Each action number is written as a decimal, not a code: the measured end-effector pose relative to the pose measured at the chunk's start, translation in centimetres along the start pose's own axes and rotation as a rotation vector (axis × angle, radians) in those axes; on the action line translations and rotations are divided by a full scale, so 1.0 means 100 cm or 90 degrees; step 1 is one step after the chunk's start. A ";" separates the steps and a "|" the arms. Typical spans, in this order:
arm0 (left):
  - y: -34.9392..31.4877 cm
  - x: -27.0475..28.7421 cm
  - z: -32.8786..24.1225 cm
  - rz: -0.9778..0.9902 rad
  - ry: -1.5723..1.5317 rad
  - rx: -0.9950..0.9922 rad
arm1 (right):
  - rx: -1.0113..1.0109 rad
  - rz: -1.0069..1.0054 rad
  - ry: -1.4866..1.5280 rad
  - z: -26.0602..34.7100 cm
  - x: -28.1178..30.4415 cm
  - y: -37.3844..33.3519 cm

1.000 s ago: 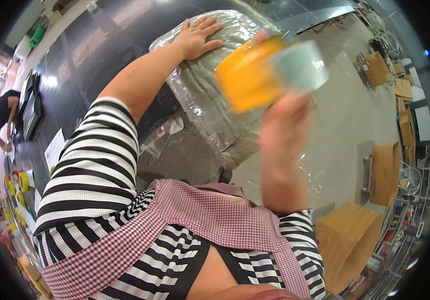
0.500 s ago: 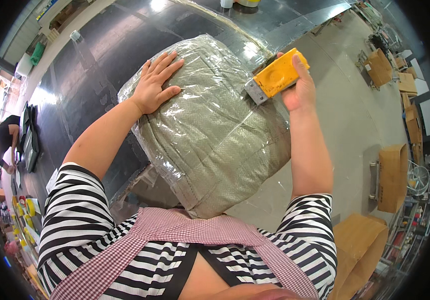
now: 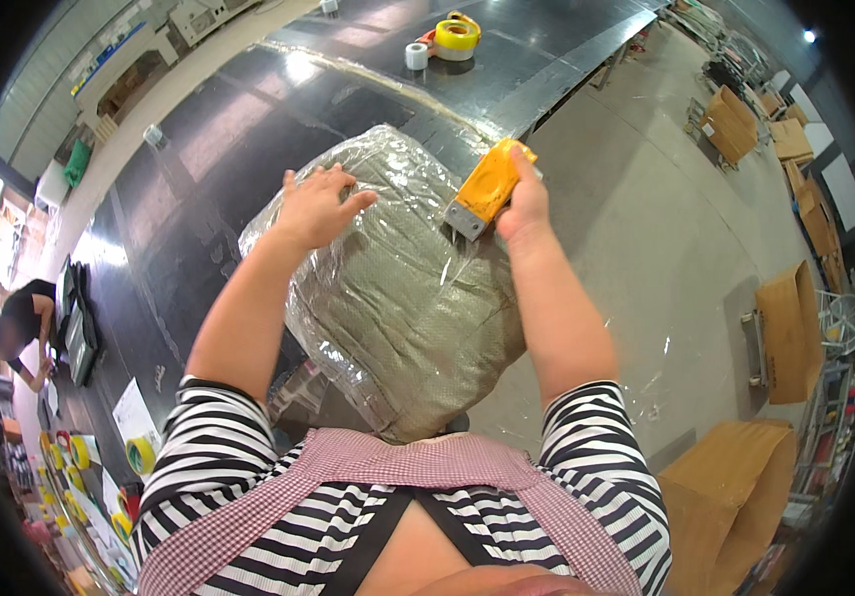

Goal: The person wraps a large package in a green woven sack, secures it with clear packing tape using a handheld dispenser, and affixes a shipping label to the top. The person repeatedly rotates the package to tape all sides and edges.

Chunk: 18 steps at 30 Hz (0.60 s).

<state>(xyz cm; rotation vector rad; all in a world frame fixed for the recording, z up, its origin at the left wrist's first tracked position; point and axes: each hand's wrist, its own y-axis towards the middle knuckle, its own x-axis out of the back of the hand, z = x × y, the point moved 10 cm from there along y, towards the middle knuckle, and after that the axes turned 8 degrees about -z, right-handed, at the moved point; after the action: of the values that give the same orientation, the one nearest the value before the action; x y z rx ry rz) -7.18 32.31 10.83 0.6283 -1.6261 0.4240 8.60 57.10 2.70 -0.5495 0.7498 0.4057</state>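
A bulky grey-green woven-plastic package (image 3: 412,298), covered in shiny clear film or tape, leans over the near edge of a dark table against my apron. My left hand (image 3: 323,207) rests on its upper left part, fingers apart and slightly bent, holding nothing. In my right hand (image 3: 525,204) is a yellow tape dispenser (image 3: 492,184) with a grey metal end, gripped around its body. That end meets the package's upper right side or hovers just over it; I cannot tell which. The dispenser hides most of my right fingers.
The dark table (image 3: 199,214) stretches ahead and left. At its far side sit a yellow tape roll (image 3: 457,37) and a small white roll (image 3: 416,57). A person (image 3: 25,318) bends over the table at far left. Cardboard boxes (image 3: 790,333) stand on the floor at right.
The tape dispenser and my right hand have shifted left and nearer across the package. My left hand's fingers have bent a little. The view has tilted, showing more of the far table.
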 end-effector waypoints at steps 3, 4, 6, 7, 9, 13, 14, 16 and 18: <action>0.012 -0.006 -0.022 -0.145 -0.003 0.051 | 0.005 -0.094 -0.012 -0.007 0.000 -0.015; 0.011 -0.008 -0.025 -0.220 0.000 0.050 | 0.025 -0.113 -0.049 -0.006 0.002 -0.013; 0.004 -0.007 -0.024 -0.328 -0.087 0.000 | 0.058 -0.111 -0.138 0.000 -0.008 -0.006; 0.002 -0.003 -0.021 -0.377 -0.129 -0.026 | 0.066 -0.088 -0.192 0.001 -0.018 -0.004; 0.005 -0.009 -0.026 -0.311 -0.139 -0.076 | -0.098 0.061 -0.201 -0.031 -0.043 0.002; 0.006 -0.013 -0.029 -0.254 -0.157 -0.100 | -0.145 0.148 -0.344 -0.021 -0.070 -0.005; 0.005 -0.015 -0.026 -0.251 -0.157 -0.098 | -0.177 0.225 -0.300 -0.026 -0.077 -0.008; 0.006 -0.015 -0.025 -0.261 -0.164 -0.095 | -0.233 0.370 -0.208 -0.023 -0.084 -0.024; 0.005 -0.014 -0.029 -0.268 -0.161 -0.101 | -0.247 0.366 -0.202 -0.013 -0.079 -0.029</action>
<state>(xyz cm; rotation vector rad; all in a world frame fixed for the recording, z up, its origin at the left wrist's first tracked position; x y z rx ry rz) -5.10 34.69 9.99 0.9044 -1.6883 -0.0971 4.22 52.84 8.65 -0.6061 0.5111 1.1625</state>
